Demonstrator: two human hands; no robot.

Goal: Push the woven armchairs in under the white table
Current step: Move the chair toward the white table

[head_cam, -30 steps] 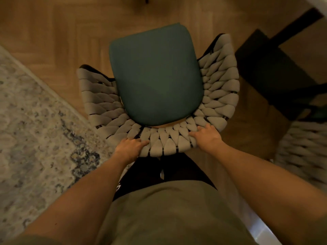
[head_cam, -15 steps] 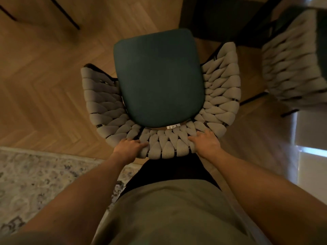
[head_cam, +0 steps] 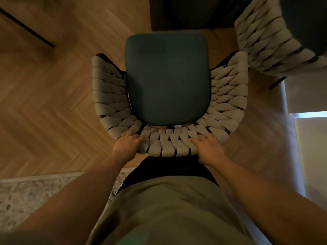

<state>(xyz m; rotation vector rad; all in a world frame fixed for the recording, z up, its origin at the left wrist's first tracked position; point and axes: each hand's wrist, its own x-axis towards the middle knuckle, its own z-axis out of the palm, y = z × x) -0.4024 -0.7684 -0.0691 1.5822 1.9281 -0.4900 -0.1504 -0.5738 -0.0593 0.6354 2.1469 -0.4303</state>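
The woven armchair (head_cam: 169,96) has turned away from the rug (head_cam: 35,193) toward a second armchair (head_cam: 269,36) at upper right; I judge the counter is near. Left hand (head_cam: 128,143) and right hand (head_cam: 208,149) still grip its back rim, fingers curled over the weave.

Your single head-worn camera looks steeply down from close above onto the grey woven armchair with its green cushion (head_cam: 168,82) and your forearms.
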